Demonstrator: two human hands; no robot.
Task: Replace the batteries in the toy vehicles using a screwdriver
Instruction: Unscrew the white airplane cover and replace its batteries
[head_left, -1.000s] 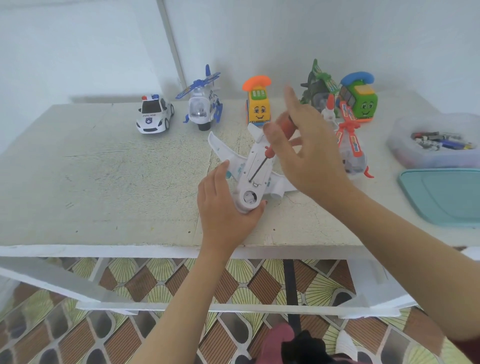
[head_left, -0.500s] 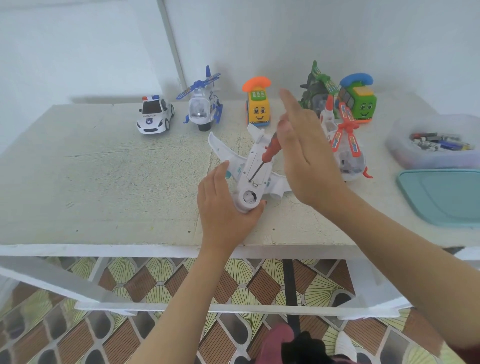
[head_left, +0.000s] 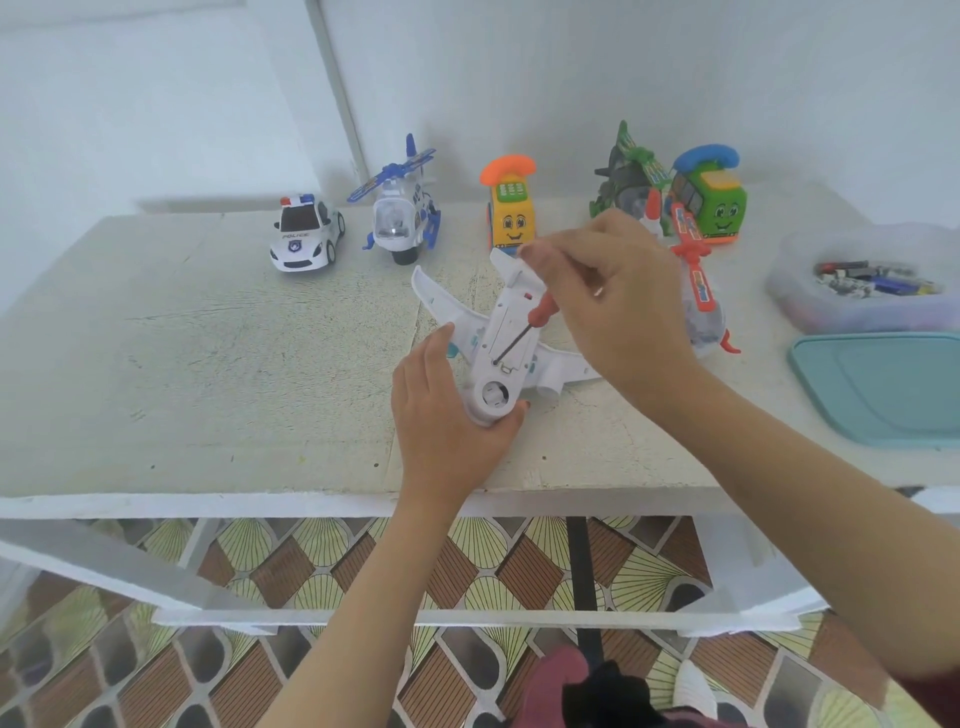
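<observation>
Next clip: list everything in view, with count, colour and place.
table: one, off-white, across the view
plane: one, white, belly up at table centre
screwdriver: one, red handle, tip on the plane's belly
police car: one, white, back left
blue helicopter: one, blue and white, beside the police car
yellow phone car: one, orange handset, back centre
green aircraft: one, green, back right
green phone car: one, blue handset, beside the green aircraft
red helicopter: one, red and clear, right of the plane
tub: one, clear, right edge, small items inside
lid: one, teal, in front of the tub
left hand: one, grips the plane's nose
right hand: one, pinches the screwdriver handle
</observation>
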